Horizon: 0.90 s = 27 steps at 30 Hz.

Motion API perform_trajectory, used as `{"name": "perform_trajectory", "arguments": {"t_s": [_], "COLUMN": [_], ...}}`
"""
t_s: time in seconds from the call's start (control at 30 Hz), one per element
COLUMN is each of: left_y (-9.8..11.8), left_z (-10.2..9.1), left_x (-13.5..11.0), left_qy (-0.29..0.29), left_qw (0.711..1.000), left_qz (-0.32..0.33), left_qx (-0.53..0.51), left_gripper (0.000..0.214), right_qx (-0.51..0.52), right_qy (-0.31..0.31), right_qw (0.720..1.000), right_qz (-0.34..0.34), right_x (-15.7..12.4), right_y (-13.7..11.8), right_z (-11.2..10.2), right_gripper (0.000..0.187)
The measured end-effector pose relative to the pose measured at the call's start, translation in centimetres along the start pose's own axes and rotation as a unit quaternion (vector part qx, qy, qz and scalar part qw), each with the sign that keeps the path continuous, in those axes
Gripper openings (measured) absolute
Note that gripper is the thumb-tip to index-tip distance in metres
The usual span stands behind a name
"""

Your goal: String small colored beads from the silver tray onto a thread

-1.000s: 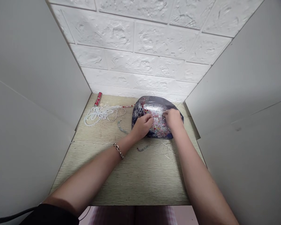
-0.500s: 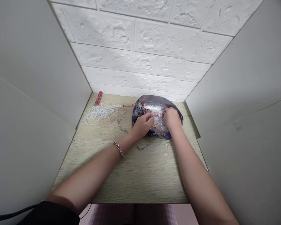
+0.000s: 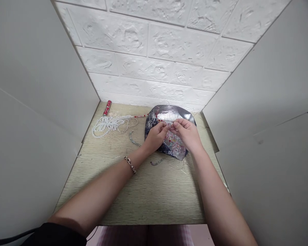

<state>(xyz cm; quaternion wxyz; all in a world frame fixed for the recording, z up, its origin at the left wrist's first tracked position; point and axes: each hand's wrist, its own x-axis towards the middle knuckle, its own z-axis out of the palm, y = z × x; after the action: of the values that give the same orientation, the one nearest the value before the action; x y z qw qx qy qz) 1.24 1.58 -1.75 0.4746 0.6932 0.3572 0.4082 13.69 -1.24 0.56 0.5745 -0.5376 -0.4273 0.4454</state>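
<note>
A dark pouch [image 3: 173,111] with a shiny grey inside lies open against the wall, with many small coloured beads [image 3: 176,145] in it. Over its middle, my left hand [image 3: 156,136] is closed in a pinch, a chain bracelet [image 3: 130,165] round its wrist. My right hand [image 3: 188,134] is pinched too, its fingertips almost meeting the left ones. What the fingertips hold is too small to make out. A short row of red and pink beads [image 3: 140,116] lies on a strand reaching the pouch's left edge.
White bead strands [image 3: 107,124] lie in loops at the back left, by a red patterned tube [image 3: 107,108]. Short grey-green bead strings [image 3: 135,139] rest left of and in front of the pouch. Thin clear threads lie at its front right. Side panels and a white brick-pattern wall [image 3: 154,65] enclose the table.
My right hand has moved left from the pouch's right part to meet my left fingertips. The pouch's right side has shifted shape, its front edge now lower. My left hand stays nearly in place.
</note>
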Motion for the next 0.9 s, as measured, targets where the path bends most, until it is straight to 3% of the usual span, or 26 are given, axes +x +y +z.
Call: {"name": "perform_trajectory", "arguments": {"t_s": [0.9], "left_y": [0.0], "left_z": [0.1], "left_x": [-0.2], "left_qy": [0.018], "left_qw": [1.000], "left_qz": [0.013], "left_qx": [-0.013], "left_gripper": [0.022], "right_qx": [0.030], "right_qy": [-0.023], "right_qw": [0.999], "right_qz": [-0.022], "right_x": [-0.2], "right_y": [1.6], "right_z": [-0.2], "right_gripper": [0.018]}}
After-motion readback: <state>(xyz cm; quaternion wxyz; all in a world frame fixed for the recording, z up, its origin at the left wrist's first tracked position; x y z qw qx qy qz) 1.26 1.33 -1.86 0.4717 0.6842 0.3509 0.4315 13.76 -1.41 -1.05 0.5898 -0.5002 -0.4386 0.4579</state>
